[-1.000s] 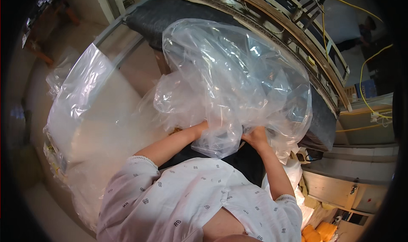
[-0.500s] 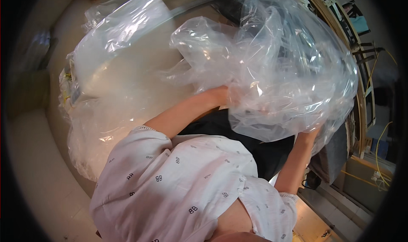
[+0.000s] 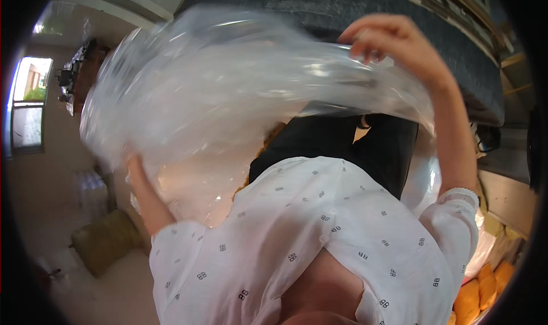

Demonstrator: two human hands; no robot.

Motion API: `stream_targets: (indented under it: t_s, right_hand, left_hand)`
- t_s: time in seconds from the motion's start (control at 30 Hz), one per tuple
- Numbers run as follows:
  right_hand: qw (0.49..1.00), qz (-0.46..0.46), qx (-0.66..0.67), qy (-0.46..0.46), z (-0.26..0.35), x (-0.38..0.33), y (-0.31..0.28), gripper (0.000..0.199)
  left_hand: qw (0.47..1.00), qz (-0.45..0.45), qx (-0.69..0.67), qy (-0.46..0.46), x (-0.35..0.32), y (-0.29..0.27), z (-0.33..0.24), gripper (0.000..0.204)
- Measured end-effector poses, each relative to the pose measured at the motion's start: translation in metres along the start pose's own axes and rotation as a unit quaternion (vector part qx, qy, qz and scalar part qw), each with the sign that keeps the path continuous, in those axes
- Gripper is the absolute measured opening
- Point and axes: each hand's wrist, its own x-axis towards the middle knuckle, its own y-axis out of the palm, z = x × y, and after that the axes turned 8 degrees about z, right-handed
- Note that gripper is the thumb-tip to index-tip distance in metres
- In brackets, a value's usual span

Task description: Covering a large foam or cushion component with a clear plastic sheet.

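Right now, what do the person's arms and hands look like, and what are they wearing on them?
Both hands are bare, no gloves or rings that I can see. The right hand and the left hand, blurred behind clear plastic, lead to bare forearms. The white sleeves are short with gathered cuffs and have small dark marks dotted all over.

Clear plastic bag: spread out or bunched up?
Spread: the clear plastic bag stretches between the raised right hand and the left hand.

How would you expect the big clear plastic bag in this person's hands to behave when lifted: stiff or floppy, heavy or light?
Probably floppy: the clear plastic bag billows and creases between the left hand and right hand. Likely light, since it is lifted high by its edges.
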Motion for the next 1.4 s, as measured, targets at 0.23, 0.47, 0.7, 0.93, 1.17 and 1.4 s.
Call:
stream_targets:
  t_s: [0.23,0.47,0.7,0.93,1.17,1.4]
  right_hand:
    - [0.907,-0.393,-0.143,0.057,-0.177,-0.129,-0.104,0.027]
    - [0.886,-0.409,-0.206,0.073,-0.187,-0.128,-0.101,0.029]
    - [0.878,-0.405,-0.238,0.091,-0.188,-0.131,-0.105,0.029]
    - [0.874,-0.379,-0.275,0.130,-0.194,-0.135,-0.110,0.028]
    - [0.912,-0.321,-0.237,0.093,-0.204,-0.124,-0.119,0.026]
    - [0.869,-0.365,-0.255,0.216,-0.165,-0.185,-0.103,0.025]
  left_hand:
    - [0.972,-0.075,-0.036,-0.221,-0.113,-0.044,0.065,0.025]
    - [0.901,-0.140,-0.095,-0.401,-0.198,-0.075,0.131,0.025]
    - [0.827,-0.189,-0.131,-0.513,-0.202,-0.106,0.176,0.024]
    - [0.830,-0.486,0.206,0.180,0.102,-0.122,-0.079,0.063]
    - [0.868,-0.288,0.398,-0.075,0.354,0.009,-0.006,0.060]
    - [0.938,-0.275,0.181,-0.106,0.243,0.090,0.175,0.047]
